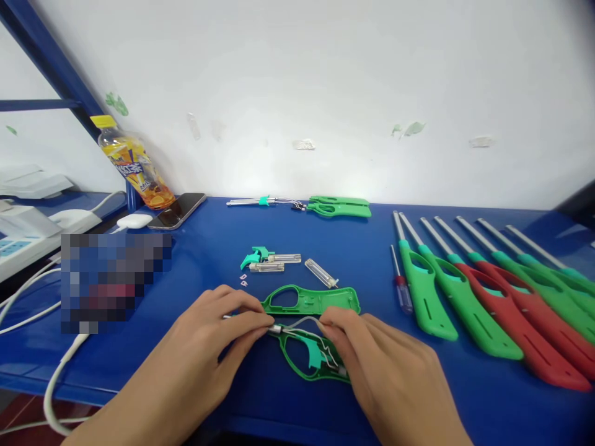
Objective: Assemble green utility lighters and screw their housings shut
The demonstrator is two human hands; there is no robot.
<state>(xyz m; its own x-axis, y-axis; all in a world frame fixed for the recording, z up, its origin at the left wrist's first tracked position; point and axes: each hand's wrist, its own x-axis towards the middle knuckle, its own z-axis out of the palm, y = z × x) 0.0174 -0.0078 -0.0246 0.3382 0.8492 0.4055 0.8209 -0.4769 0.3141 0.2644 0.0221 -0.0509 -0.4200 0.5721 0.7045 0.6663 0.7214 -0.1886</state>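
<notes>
Near the table's front edge, my left hand (pixel 223 328) pinches the metal barrel (pixel 275 329) of a long-necked lighter between thumb and fingertips. My right hand (pixel 390 359) is closed at the other end, its fingertips on a thin clear hose (pixel 304 320) that arcs over from the barrel. Below lies an opened green casing half (pixel 294 365) with a teal trigger (pixel 312 353) and loose wires in it; my right hand covers its rear end. Just behind it rests the other green casing half (pixel 332 301), inner side up.
Clear fuel tanks (pixel 320 272) and teal triggers (pixel 253 257) lie behind the casings. Farther back is another disassembled lighter (pixel 339 208). At right, a screwdriver (pixel 402 291) lies beside several green and red lighters (pixel 430 303). A phone (pixel 179 210), bottle (pixel 132 164) and cables (pixel 56 378) are at left.
</notes>
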